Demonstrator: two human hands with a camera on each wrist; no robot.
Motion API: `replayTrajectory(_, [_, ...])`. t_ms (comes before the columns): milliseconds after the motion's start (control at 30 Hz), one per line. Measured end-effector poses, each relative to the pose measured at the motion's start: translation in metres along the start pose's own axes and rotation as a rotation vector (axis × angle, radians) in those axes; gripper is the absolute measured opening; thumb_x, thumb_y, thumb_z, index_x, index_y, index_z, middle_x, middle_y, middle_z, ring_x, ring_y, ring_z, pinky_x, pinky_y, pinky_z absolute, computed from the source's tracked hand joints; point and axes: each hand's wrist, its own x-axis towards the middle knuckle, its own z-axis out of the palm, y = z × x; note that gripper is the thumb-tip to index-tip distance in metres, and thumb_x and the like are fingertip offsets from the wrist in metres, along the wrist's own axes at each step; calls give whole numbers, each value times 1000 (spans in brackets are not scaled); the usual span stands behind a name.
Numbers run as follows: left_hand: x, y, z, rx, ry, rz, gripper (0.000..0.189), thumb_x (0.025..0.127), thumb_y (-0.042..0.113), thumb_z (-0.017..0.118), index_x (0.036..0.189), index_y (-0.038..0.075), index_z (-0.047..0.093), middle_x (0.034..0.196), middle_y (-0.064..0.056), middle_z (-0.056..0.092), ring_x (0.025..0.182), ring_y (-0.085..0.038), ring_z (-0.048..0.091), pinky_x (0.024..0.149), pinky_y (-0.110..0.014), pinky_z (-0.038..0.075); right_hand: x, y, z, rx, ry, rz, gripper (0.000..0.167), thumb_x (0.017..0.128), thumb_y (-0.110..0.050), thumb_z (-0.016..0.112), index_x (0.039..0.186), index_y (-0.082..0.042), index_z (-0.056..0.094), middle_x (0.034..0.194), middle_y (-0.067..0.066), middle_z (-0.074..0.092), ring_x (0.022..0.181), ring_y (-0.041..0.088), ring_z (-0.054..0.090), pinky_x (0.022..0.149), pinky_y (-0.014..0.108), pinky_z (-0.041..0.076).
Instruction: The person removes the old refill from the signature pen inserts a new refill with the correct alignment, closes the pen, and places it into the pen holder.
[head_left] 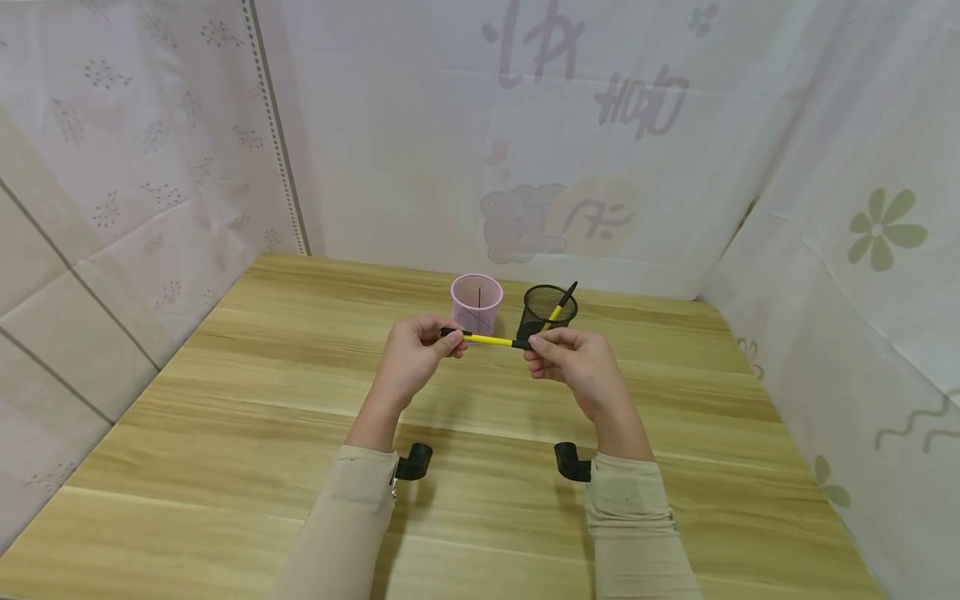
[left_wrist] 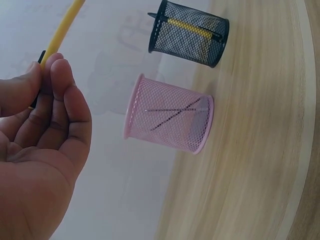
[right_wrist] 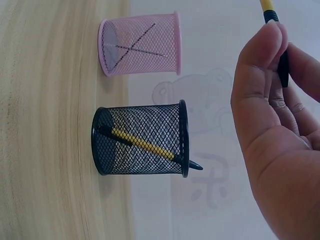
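Observation:
A pen (head_left: 491, 340) with a yellow barrel and black ends is held level between both hands, above the wooden table. My left hand (head_left: 412, 354) pinches its left black end, where a black clip shows in the left wrist view. At the other black end, the thumb and fingers of my right hand (head_left: 583, 371) grip it. Behind the hands stand a pink mesh pen cup (left_wrist: 167, 132) and, to its right, a black mesh pen cup (right_wrist: 125, 167). Another yellow-and-black pen (head_left: 568, 293) leans inside the black cup, its dark pointed end sticking out over the rim.
Two thin dark sticks (right_wrist: 142, 35) cross each other in the pink cup. The wood-grain table (head_left: 247, 400) ends at patterned cloth walls (head_left: 405, 125) at the back and both sides. A black fitting (head_left: 415, 461) juts inward from each wrist.

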Motion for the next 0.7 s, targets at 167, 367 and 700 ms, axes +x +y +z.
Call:
replayTrajectory(167, [1,-2,0,7,-4,10,14,102,5,70,108,-7,75,96,-18,77,94,-36,74,83,-27,65,0,1,0,2,2,-7,30,104,-8,68,123,15,64,90,3,78,82,10,75,82,29,66])
replayTrajectory(367, [1,-3,0,27,-1,3,15,102,7,70,108,-5,76,97,-20,78,91,-30,75,86,-32,66,-1,0,-1,1,-4,-6,31,104,-8,68,123,16,63,95,5,79,83,10,75,84,29,66])
replayTrajectory(700, [0,-5,0,49,-11,11,15,103,8,70,110,-4,77,97,-19,78,83,-13,73,87,-35,66,-2,1,-1,-7,-11,-14,26,103,-6,69,120,12,65,91,-2,77,85,13,74,87,28,65])
